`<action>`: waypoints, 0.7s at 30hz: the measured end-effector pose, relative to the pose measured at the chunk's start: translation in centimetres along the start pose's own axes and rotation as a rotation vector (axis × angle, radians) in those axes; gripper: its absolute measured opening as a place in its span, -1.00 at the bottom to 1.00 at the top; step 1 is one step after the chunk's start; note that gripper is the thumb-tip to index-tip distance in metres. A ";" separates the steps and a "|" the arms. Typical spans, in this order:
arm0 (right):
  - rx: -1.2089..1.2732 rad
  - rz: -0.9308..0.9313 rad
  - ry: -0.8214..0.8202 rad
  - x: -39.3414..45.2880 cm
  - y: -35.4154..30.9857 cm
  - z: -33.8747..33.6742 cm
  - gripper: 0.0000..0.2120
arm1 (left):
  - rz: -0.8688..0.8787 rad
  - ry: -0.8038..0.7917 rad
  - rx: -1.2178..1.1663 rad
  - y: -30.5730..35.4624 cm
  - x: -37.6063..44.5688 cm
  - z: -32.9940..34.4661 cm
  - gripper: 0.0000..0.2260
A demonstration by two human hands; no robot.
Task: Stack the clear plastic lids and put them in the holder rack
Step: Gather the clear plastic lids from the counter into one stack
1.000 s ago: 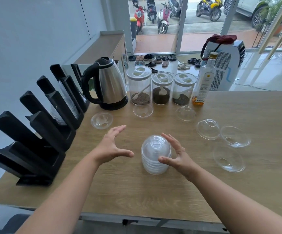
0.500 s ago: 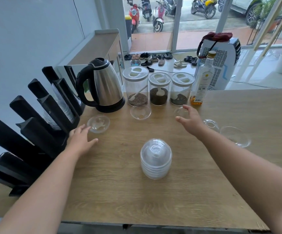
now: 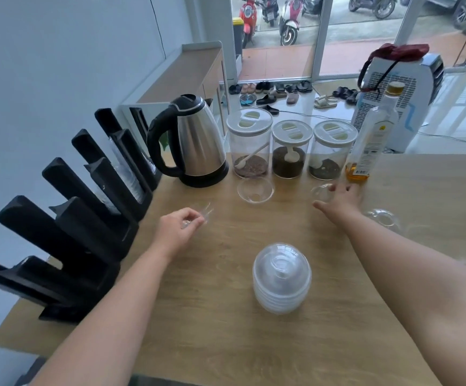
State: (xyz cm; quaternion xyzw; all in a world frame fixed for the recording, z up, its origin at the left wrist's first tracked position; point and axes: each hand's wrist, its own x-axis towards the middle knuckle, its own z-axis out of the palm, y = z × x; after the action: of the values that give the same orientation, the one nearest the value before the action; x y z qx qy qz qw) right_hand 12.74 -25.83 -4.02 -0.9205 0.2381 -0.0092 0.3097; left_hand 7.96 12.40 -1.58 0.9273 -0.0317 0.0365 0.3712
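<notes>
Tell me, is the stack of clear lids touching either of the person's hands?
Apart. The head view shows bare tabletop between the stack of lids and both the left hand and the right hand, each reaching for a loose lid farther back.

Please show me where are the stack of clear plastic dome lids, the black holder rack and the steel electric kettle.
Stack of clear plastic dome lids (image 3: 281, 277): head view, on the top dome.
Black holder rack (image 3: 70, 218): head view, on a middle divider.
Steel electric kettle (image 3: 198, 140): head view, on its shiny body.
</notes>
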 end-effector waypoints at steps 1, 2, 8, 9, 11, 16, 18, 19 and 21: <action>-0.005 0.005 0.000 0.0 0.3 0.3 -0.26 | -0.083 0.025 -0.245 0.8 -0.4 0.4 -0.91; -0.015 0.007 -0.003 -0.1 0.7 0.5 -0.28 | -0.151 0.061 -0.456 1.4 -0.8 0.9 -0.92; 0.004 -0.025 -0.021 -0.6 1.6 0.8 -0.49 | -0.447 0.069 -0.981 1.5 -1.7 1.8 -0.91; -0.014 -0.033 -0.027 -0.7 1.6 0.8 -0.50 | -0.444 0.069 -0.965 1.5 -1.8 1.8 -0.88; -0.036 -0.044 -0.039 -1.0 1.5 0.8 -0.50 | -0.363 0.068 -0.862 1.6 -1.9 1.9 -0.83; -0.061 -0.058 -0.059 -1.2 1.3 0.6 -0.54 | -0.058 -0.147 -0.435 2.3 -2.1 2.9 -0.76; -0.068 -0.070 -0.061 -1.3 1.1 0.5 -0.57 | -0.029 -0.169 -0.343 2.5 -2.2 3.4 -0.74; -0.070 -0.078 -0.059 -1.4 1.0 0.5 -0.58 | -0.033 -0.170 -0.349 2.7 -2.2 3.5 -0.72; -0.074 -0.097 -0.045 -1.6 0.8 0.3 -0.59 | -0.080 -0.159 -0.467 3.1 -2.3 3.5 -0.72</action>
State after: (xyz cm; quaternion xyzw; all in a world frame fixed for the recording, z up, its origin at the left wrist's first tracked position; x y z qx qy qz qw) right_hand 11.08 -25.49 -4.50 -0.9417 0.1864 0.0054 0.2800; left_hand 5.55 7.80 -2.15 0.8167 -0.0317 -0.0595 0.5731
